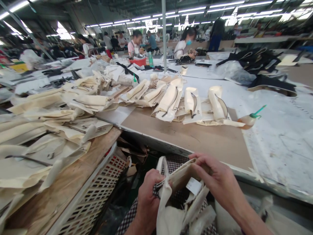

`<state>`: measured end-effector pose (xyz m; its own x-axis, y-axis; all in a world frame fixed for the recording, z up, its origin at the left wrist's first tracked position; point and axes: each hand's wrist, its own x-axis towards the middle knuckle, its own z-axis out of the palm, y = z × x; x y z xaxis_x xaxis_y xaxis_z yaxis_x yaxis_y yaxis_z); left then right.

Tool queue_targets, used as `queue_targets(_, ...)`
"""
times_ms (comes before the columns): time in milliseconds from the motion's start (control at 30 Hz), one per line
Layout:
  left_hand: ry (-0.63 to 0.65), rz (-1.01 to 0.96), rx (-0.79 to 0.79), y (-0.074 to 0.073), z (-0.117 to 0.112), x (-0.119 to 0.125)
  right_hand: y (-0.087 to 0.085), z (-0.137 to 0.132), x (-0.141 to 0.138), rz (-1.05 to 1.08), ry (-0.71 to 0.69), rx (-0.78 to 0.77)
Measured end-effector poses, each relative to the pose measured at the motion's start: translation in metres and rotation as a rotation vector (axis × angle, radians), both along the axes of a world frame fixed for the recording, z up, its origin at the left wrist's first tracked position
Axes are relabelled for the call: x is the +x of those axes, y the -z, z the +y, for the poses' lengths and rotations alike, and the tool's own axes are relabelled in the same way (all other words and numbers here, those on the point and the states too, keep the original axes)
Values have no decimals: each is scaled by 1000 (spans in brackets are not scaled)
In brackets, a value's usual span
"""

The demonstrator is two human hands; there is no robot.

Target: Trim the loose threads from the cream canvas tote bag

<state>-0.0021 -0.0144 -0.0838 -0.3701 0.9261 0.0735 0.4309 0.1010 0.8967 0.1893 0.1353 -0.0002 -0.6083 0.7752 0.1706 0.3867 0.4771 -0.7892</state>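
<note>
A cream fabric bag piece (171, 212) is held over my lap, its opening facing up. My left hand (149, 199) is closed on its left edge, thumb on top, where a looped strip stands up. My right hand (215, 176) pinches the upper right edge, with the thumb inside the opening and the fingers along the outside. A small white label (194, 186) shows inside the piece. Beyond, on a brown board (195, 137), several similar cream pieces (170, 99) with dark zippers lie in a row.
More cream pieces (49, 153) are heaped on the wooden table at left. A white plastic basket (97, 192) stands below its edge. A glue bottle (249, 120) with a green nozzle lies at right. Black pieces (251, 62) are piled farther back, and people sit beyond the table.
</note>
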Motion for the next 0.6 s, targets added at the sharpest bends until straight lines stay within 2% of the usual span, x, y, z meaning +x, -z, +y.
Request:
queue_targets(133,9,57,35,-1,-3,1,0,-2,1,23,9,63)
queue_targets(300,38,69,3,-4,-5,-3,1,-3,5,2,-56,157)
queue_targets(500,105,37,49,-22,-4,-2,-2,-6,6,-53,-54,223)
queue_targets(600,99,127,50,-32,-4,4,-4,-10,2,-65,-47,239)
